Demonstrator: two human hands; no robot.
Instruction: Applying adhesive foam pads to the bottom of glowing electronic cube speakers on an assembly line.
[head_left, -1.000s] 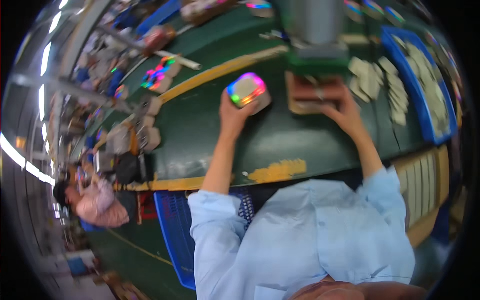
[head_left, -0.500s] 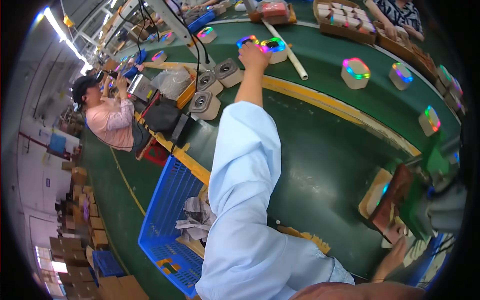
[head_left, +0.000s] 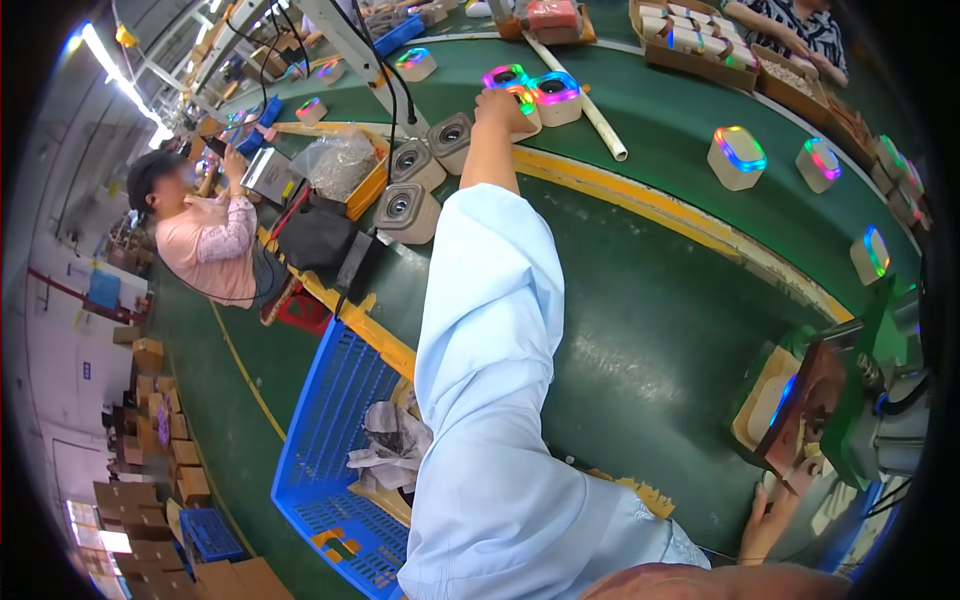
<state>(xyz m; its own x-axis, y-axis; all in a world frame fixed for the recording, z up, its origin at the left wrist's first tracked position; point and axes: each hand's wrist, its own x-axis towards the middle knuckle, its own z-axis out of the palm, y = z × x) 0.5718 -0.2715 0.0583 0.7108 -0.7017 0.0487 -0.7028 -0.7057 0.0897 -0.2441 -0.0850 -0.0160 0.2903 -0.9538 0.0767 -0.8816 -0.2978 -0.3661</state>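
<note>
My left hand point(head_left: 503, 112), its arm in a light blue sleeve, reaches far forward. Its fingers curl over a white cube speaker point(head_left: 528, 112) with a glowing ring. Two more lit speakers point(head_left: 553, 97) stand against that one, on its far and right sides. At the lower right, my right hand point(head_left: 768, 522) is beside the near edge of a green bench press point(head_left: 850, 400), thumb and fingers apart, fingertips partly hidden. Under the press's brown plate point(head_left: 800, 405), a white speaker with a blue light point(head_left: 772, 405) sits in a wooden-looking holder point(head_left: 748, 412).
Several unlit speakers point(head_left: 408, 208) stand left of my left hand. Further lit speakers point(head_left: 738, 160) sit on the green belt point(head_left: 660, 120), near a white pipe point(head_left: 600, 125). A blue crate point(head_left: 320, 450) holds scraps at left. One person point(head_left: 215, 245) sits beyond it; another works behind boxes point(head_left: 690, 40).
My left hand has shifted slightly nearer and bared the lit ring of the speaker under it. My right hand has moved a little left along the press's near edge.
</note>
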